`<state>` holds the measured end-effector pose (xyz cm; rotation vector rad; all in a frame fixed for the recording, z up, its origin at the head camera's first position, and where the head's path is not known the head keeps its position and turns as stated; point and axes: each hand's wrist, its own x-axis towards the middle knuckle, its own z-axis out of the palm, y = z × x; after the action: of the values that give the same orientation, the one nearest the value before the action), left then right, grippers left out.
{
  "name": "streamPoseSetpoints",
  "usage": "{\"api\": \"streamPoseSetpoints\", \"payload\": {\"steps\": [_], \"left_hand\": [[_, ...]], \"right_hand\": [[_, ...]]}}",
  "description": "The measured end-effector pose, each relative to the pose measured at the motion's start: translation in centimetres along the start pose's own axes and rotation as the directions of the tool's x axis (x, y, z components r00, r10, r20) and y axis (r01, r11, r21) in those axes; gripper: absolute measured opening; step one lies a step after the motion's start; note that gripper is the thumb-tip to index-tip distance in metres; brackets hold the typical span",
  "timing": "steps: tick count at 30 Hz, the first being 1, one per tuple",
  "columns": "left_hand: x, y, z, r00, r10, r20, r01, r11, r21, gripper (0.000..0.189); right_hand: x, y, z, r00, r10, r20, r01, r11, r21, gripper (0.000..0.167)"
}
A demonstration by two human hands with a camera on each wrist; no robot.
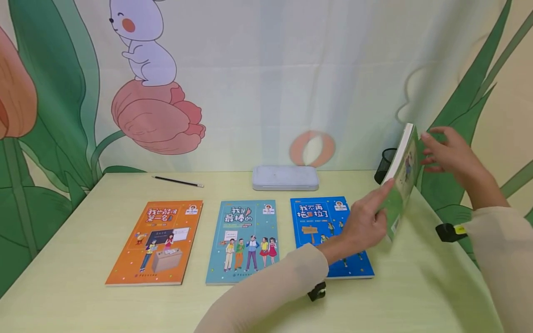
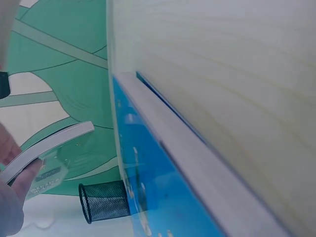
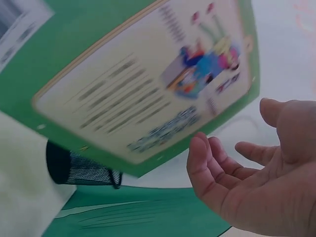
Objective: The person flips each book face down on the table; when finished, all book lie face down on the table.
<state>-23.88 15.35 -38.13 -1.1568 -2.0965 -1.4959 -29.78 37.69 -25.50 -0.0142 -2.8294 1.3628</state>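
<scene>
My left hand [image 1: 366,219] holds a green book [image 1: 403,185] raised at the table's right side, gripping it near its lower edge. The book stands tilted, spine or page edge up and its printed back cover facing right. In the left wrist view, a thumb [image 2: 27,180] presses against the book [image 2: 61,140]. My right hand [image 1: 454,155] is beside the book's upper part, fingers spread and loosely bent, with nothing held. The right wrist view shows that hand [image 3: 261,173] palm up, its fingertips close to the cover; whether they touch it cannot be told.
A blue book [image 1: 304,236], a teal book [image 1: 245,231] and an orange book [image 1: 162,240] lie in a row. Behind them are a pale pencil case [image 1: 285,178] and a pencil [image 1: 178,181]. A black mesh pen holder [image 1: 381,171] stands behind the green book, before a printed curtain.
</scene>
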Motion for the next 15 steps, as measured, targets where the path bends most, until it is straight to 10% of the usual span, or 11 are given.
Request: {"api": "streamPoseSetpoints", "payload": {"steps": [15], "left_hand": [[0.5, 1.5, -1.2, 0.998, -0.027, -0.049, 0.019, 0.989, -0.145, 0.069]], "right_hand": [[0.7, 5.5, 1.3, 0.997, 0.033, -0.074, -0.027, 0.997, 0.077, 0.084]]}}
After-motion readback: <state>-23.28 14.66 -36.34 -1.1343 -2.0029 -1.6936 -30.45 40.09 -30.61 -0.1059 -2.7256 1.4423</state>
